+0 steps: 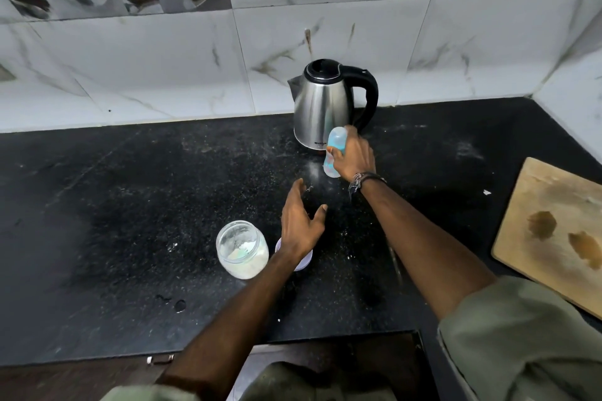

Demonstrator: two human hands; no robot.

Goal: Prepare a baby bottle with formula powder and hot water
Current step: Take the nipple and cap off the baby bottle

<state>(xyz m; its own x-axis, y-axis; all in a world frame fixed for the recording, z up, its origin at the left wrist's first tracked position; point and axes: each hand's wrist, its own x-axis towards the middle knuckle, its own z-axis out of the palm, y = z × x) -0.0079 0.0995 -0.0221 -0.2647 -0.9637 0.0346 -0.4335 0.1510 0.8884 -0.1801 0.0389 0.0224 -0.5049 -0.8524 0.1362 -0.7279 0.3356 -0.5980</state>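
Observation:
My right hand grips a pale blue baby bottle, held tilted just in front of the steel electric kettle with a black lid and handle. The bottle is motion-blurred. My left hand hovers open over the black counter, fingers spread, holding nothing. Under its wrist lies a pale lid, mostly hidden. Beside it stands an open glass jar with white formula powder inside.
The black stone counter is dusted with white powder specks. A wooden cutting board lies at the right edge. Marbled wall tiles rise behind the kettle. A drawer front shows below the counter's front edge.

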